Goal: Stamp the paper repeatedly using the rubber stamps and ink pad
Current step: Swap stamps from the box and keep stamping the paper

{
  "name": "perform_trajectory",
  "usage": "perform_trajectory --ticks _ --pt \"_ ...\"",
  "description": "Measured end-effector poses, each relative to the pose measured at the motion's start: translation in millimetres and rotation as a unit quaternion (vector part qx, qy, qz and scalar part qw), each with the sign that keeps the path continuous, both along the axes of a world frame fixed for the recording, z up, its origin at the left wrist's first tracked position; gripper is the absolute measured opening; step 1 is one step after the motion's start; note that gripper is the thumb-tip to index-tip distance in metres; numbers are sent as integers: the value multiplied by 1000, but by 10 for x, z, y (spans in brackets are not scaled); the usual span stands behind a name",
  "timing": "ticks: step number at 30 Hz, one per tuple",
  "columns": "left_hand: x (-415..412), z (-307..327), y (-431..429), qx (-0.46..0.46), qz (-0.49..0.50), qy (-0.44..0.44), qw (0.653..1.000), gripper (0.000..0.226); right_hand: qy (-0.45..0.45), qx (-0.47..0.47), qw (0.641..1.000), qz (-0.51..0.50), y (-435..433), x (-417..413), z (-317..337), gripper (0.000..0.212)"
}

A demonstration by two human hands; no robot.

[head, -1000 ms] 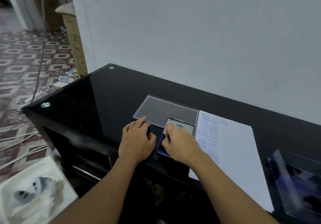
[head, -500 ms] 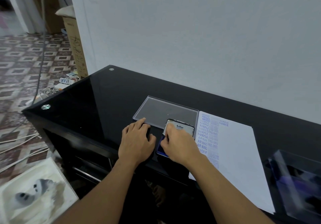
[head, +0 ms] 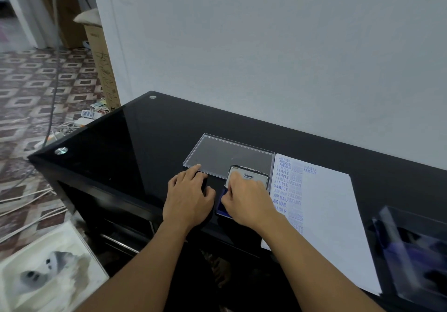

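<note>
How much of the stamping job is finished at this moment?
Done: blue imprints fill the paper's left strip. In hand: the right hand is curled over the open ink pad, any stamp hidden; the left hand rests beside it. Left: most of the paper is blank.

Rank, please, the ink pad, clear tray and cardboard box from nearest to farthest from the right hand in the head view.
1. Ink pad: under the right hand.
2. Clear tray: just behind it.
3. Cardboard box: far back left.
</note>
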State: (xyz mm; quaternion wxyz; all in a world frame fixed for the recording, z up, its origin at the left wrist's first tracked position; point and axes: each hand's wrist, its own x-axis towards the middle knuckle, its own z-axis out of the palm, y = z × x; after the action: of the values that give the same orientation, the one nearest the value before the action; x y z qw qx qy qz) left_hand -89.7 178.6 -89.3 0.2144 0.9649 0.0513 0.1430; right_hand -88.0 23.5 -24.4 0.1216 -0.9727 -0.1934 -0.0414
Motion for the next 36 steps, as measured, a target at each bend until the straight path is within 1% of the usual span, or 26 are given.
perform_trajectory --ticks 10,18,23,30,36 --pt "6 -10 -1 -2 0 -3 1000 41 -17 -3 1000 0 -9 -7 -96 14" --pt "13 -8 3 -1 0 1 1000 40 -5 6 1000 1 6 34 -89 10" --pt "15 -9 5 -3 -1 1 1000 41 -16 7 1000 5 1 23 -108 10" --pt "12 -7 2 -3 0 3 1000 40 22 11 1000 -3 6 50 -82 10" --pt "9 -11 7 -3 0 2 1000 41 10 6 1000 -4 10 14 -95 11"
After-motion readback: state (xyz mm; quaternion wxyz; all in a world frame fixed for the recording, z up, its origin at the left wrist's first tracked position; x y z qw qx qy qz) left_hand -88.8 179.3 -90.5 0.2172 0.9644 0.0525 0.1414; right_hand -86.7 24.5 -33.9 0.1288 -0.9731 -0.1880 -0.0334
